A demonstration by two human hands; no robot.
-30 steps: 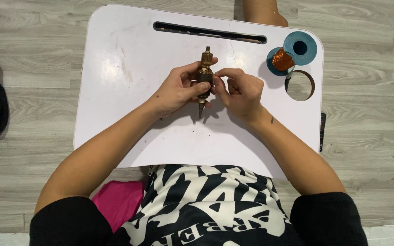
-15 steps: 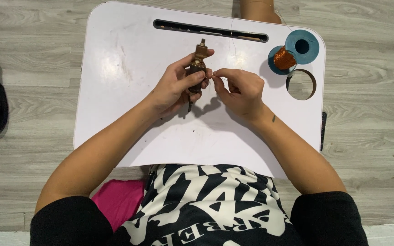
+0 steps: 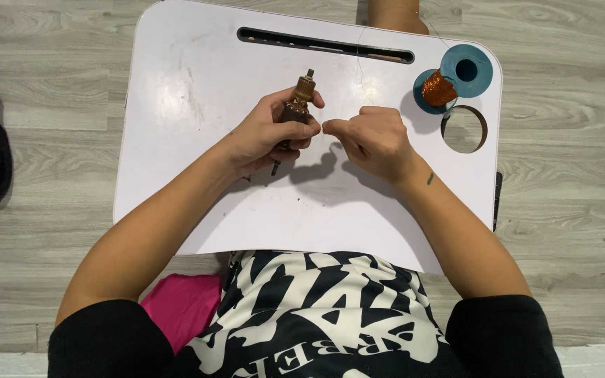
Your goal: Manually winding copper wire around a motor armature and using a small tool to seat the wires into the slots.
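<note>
The left hand (image 3: 264, 136) grips a brown copper-wound motor armature (image 3: 295, 108), shaft pointing toward the white lap desk's (image 3: 176, 175) far edge; the right hand (image 3: 372, 136), fingers pinched closed, sits just beside it.

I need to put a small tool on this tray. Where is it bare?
The white tray is bare left of the left hand and along its near edge. It is crowded top right: blue spool, round hole, right hand.

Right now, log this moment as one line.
left hand: grips motor armature | right hand: pinching, contents unclear | wire spool: on tray
</note>
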